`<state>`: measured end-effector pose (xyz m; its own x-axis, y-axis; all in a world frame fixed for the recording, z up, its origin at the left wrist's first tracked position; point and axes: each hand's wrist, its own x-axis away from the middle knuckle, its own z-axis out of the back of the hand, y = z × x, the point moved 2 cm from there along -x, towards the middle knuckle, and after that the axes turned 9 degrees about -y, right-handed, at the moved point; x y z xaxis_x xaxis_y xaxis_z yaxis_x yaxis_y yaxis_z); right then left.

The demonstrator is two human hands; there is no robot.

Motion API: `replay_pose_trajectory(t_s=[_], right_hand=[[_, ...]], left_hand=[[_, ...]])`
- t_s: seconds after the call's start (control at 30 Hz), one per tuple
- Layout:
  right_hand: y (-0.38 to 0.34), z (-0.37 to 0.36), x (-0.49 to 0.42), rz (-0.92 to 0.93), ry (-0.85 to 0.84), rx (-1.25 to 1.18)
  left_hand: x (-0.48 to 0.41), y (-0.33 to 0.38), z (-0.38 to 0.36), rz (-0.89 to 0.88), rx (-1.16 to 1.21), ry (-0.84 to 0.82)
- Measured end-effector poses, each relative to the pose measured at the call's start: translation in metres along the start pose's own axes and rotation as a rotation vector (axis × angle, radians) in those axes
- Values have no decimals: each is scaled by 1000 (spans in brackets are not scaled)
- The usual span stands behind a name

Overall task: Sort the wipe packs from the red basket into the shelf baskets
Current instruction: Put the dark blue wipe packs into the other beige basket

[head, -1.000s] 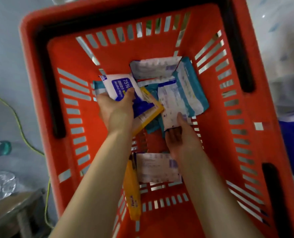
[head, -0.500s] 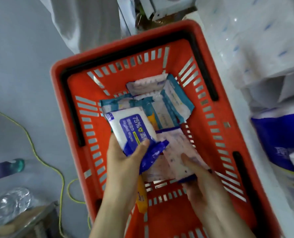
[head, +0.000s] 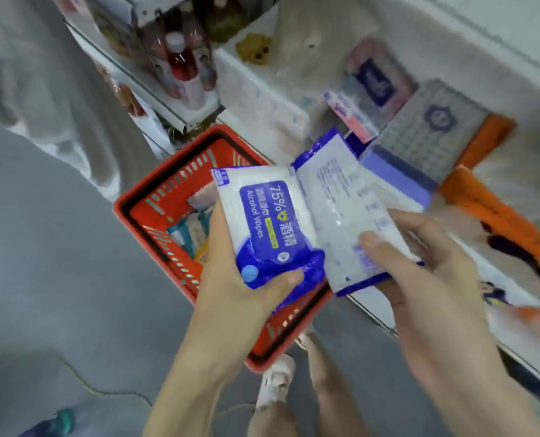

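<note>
Grey floor (head: 57,263) and a blurred white shelf (head: 372,313) lie below me, a wipe pack in each of my hands.
My left hand (head: 246,279) grips a white-and-blue plastic alcohol wipe pack (head: 268,225), label up. My right hand (head: 420,279) pinches a second white, blue-edged pack (head: 341,216), fine print up. Both are above the red slotted plastic basket (head: 164,184). The remaining packs (head: 189,231) inside are half hidden; the shelf goods are too smeared to read.

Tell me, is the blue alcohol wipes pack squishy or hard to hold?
Probably squishy: the film of the wipes pack crinkles under the thumb of the left hand. Likely light, since that one hand holds it up by its lower end. Its shiny wrap may be a bit slippery.
</note>
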<state>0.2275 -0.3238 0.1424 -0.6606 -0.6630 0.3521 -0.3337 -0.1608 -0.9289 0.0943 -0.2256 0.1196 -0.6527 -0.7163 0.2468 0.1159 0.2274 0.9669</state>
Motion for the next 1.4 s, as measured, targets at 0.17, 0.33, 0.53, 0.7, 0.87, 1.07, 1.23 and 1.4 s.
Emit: replay_pose_trajectory(t_s=[0.17, 0.33, 0.53, 0.7, 0.87, 1.07, 1.23, 1.4], right_hand=[[-61, 33, 97, 195, 85, 41], [-104, 77, 180, 290, 290, -110], [-133, 147, 249, 399, 437, -630], [-156, 219, 312, 582, 346, -591], [-158, 309, 382, 651, 379, -353], [-135, 433, 479, 590, 617, -246], [-111, 501, 549, 595, 907, -14], [-100, 550, 594, 530, 1027, -100]], left_hand=[[65, 68, -54, -60, 138, -284], [129, 127, -127, 26, 439, -482], [182, 164, -219, 13, 359, -501], [228, 177, -298, -74, 238, -637], [298, 174, -400, -19, 381, -823], [396, 139, -527, 207, 507, -1030], [471, 123, -597, 234, 454, -1116], [506, 114, -652, 225, 198, -1186]])
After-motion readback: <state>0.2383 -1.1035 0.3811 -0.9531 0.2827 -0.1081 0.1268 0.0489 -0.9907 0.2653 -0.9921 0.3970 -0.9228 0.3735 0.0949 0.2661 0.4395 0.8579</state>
